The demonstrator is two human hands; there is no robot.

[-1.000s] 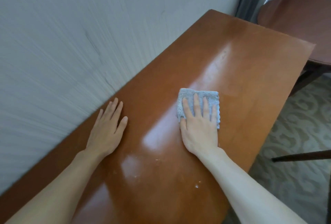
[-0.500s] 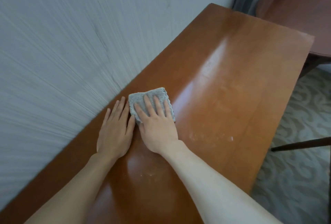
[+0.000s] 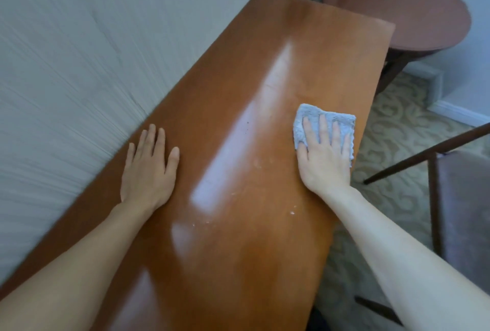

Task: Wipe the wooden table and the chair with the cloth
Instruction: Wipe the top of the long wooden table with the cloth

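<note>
Right hand (image 3: 324, 157), fingers straight, presses cloth (image 3: 327, 122) flat near the table's (image 3: 238, 92) right edge; left hand (image 3: 148, 169) flat on the table, holding nothing; chair (image 3: 461, 198) at right.

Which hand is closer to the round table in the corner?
The right hand. It presses the cloth near the wooden table's right edge, the round table's side. The left hand lies flat by the wall, farther away.

Head view, steeply down over table (image 3: 265, 39)
</note>
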